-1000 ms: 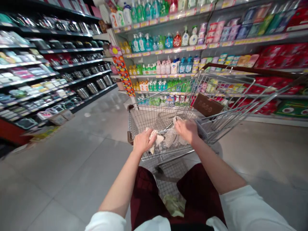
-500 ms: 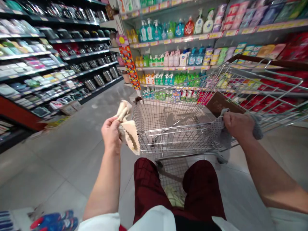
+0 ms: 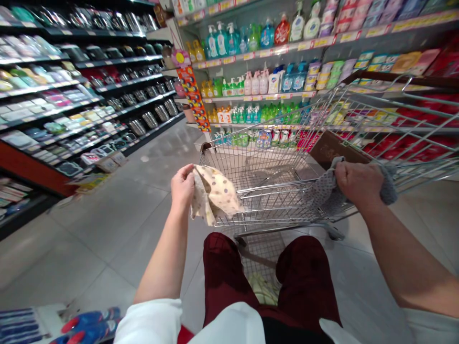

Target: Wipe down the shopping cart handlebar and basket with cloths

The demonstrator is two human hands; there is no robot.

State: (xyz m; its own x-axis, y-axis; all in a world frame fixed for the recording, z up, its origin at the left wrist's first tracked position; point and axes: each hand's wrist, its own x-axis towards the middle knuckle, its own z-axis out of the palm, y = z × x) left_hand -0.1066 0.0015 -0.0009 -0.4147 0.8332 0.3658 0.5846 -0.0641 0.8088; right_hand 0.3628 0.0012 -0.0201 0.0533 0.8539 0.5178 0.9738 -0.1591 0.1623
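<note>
A metal shopping cart (image 3: 268, 193) stands in front of my knees. My left hand (image 3: 182, 186) is closed on the edge of a cream cloth (image 3: 218, 188) with dark dots, which hangs spread over the cart's near left corner. On the right, my right hand (image 3: 358, 181) is closed round a grey patterned cloth (image 3: 322, 191) at the cart's near top rail. Part of that cloth sticks out past the far side of the hand. Whether the fingers also grip the rail under it, I cannot tell.
A brown cardboard piece (image 3: 333, 150) rests in the cart's right part. Behind the cart, a shelf (image 3: 258, 98) carries soap and pump bottles. Metal pots (image 3: 150, 119) line the left shelving. Blue bottles with red caps (image 3: 89, 325) lie at lower left.
My left hand has moved right, and its cream cloth has opened out from a bunched shape to a hanging sheet across the cart corner. My right hand stays at the rail.
</note>
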